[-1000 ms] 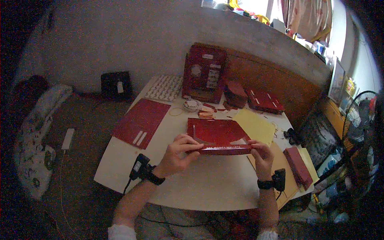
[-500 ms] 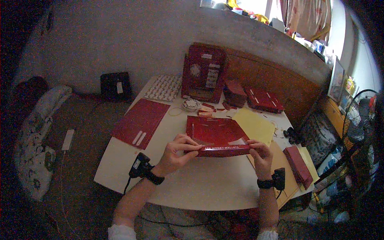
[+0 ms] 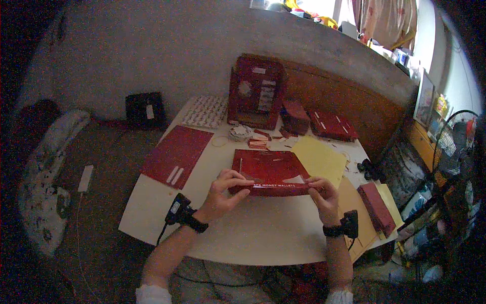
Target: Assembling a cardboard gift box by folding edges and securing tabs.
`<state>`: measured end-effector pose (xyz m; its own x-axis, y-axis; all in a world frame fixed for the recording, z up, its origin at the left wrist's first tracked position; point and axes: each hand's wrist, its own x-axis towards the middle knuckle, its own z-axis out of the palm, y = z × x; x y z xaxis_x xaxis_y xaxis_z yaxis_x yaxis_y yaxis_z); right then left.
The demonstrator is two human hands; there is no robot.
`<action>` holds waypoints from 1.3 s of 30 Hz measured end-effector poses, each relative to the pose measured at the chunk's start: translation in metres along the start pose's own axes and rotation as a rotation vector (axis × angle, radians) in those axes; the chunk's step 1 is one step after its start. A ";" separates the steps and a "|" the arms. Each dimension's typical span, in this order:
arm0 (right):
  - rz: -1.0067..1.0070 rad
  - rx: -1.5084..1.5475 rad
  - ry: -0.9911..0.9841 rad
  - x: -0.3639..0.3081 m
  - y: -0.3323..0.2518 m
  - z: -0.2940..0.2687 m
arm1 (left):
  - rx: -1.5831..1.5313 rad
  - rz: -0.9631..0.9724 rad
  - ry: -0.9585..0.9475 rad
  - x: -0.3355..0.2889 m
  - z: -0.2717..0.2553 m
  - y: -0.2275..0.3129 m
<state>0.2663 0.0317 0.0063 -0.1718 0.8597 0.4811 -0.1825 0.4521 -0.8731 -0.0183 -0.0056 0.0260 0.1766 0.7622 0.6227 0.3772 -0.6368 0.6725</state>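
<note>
A glossy red printed card packet (image 3: 271, 164) lies at the middle of the white table, its near edge forming a folded strip with white print. My left hand (image 3: 228, 190) pinches the left end of that strip between thumb and fingers. The right end is gripped by my right hand (image 3: 324, 195), thumb below and fingers on top. A pale patch shows on the packet near my right fingers. Each wrist wears a black strap with a small dark box. Beyond the packet sits a small banded red bundle (image 3: 258, 145).
At the left lies a large red sheet (image 3: 177, 152) with two white strips. A white studded sheet (image 3: 205, 111), an upright red box (image 3: 255, 91) and stacked red pieces (image 3: 331, 125) line the back. Yellow sheets (image 3: 319, 157) and a dark red stack (image 3: 375, 209) lie rightward.
My right hand has shifted slightly left and upward in the picture. The packet's folded strip now sits a little lower and flatter against it. Both hands keep their hold.
</note>
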 end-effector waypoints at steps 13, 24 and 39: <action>-0.612 -0.967 -0.206 -0.007 -0.010 0.055 | 0.159 0.201 0.038 -0.005 0.020 0.004; -0.557 -0.802 -0.228 -0.010 -0.003 0.064 | 0.117 0.216 -0.005 -0.011 0.026 0.011; -0.428 -0.724 -0.230 -0.007 -0.003 0.046 | 0.059 0.250 -0.460 0.001 0.006 0.007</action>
<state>0.2232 0.0127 0.0094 -0.4351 0.5472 0.7150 0.3709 0.8325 -0.4114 -0.0097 -0.0087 0.0294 0.6435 0.5684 0.5127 0.3209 -0.8084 0.4935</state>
